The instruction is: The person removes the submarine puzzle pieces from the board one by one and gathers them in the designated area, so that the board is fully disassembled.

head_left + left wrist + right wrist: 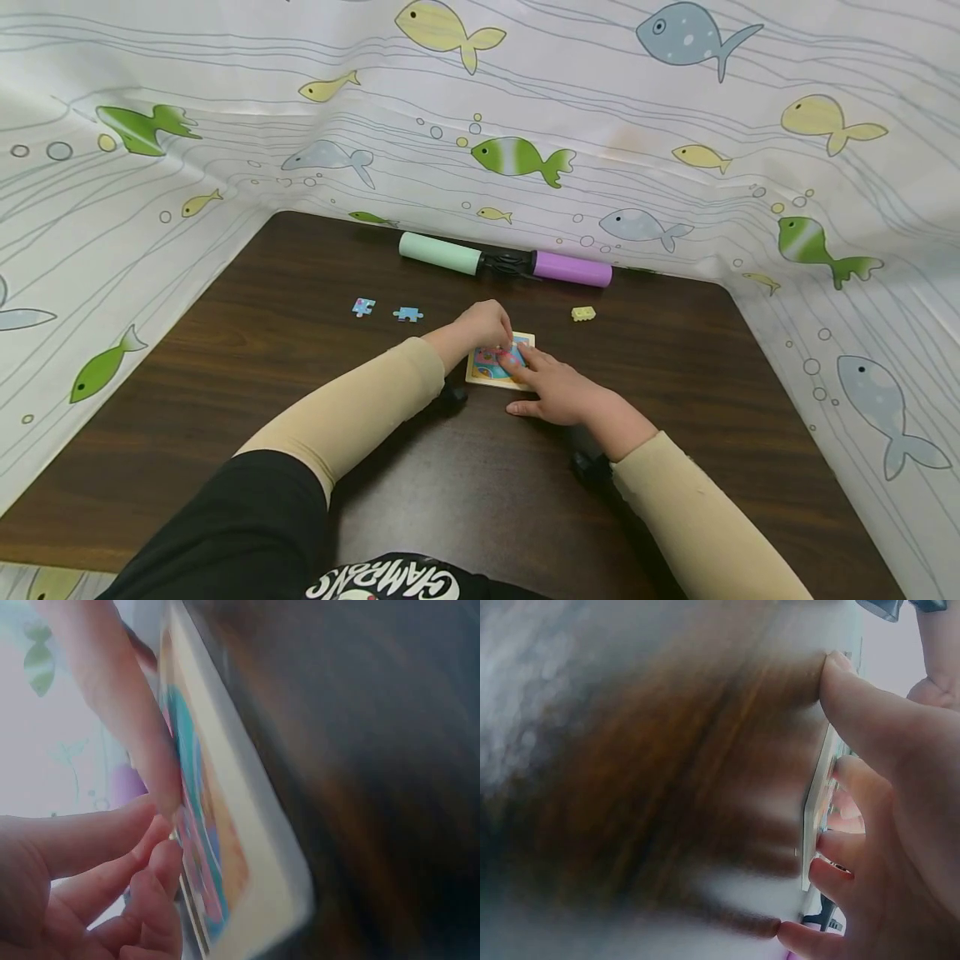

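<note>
A small jigsaw puzzle [491, 367] with a pale frame and a pink, blue and orange picture lies on the dark table. Over its upper part my left hand [483, 323] bends down, fingers curled. The left wrist view shows thumb and fingertips [161, 840] pinched together right at the picture, a thin pale edge of a puzzle piece [174, 835] between them; most of that piece is hidden. My right hand [558, 387] is spread from the right side, its fingers resting on the picture and its thumb on the table in front of the frame [815, 802].
Two loose blue puzzle pieces, one with pink [363, 307] and one plain [408, 314], lie to the left. A yellow toy block [582, 313] sits to the right. Behind stand a mint roll [440, 253] and a purple roll [572, 269], with black cord between. A fish-print curtain [525, 100] surrounds the table.
</note>
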`<action>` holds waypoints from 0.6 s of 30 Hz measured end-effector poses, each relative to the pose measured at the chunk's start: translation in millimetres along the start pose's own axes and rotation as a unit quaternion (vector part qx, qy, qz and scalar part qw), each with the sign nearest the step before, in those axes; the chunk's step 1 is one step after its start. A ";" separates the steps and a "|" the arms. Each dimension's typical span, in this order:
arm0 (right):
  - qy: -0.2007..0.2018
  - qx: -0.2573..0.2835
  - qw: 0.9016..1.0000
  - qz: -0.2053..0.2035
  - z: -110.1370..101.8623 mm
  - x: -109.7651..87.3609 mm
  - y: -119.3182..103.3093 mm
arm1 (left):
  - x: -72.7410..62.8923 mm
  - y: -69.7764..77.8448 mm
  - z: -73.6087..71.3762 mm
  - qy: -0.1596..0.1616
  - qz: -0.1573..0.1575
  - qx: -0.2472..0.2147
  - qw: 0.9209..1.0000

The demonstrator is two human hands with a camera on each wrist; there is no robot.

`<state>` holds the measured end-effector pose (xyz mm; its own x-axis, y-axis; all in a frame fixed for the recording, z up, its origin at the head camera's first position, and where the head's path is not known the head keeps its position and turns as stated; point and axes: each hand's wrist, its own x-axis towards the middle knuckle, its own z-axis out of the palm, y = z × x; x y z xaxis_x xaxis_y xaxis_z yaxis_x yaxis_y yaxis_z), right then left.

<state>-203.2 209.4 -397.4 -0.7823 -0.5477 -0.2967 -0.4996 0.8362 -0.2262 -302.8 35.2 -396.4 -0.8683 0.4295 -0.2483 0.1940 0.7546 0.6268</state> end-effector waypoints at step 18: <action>0.007 0.003 1.000 -0.003 2.1 -3.4 -0.3 | 3.2 16.4 9.5 -0.031 -0.044 0.029 0.998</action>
<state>-199.7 210.9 -398.3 -0.7849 -0.5520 -0.2816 -0.5020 0.8328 -0.2333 -298.0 53.7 -394.0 -0.8536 0.3891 -0.3463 0.1466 0.8175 0.5570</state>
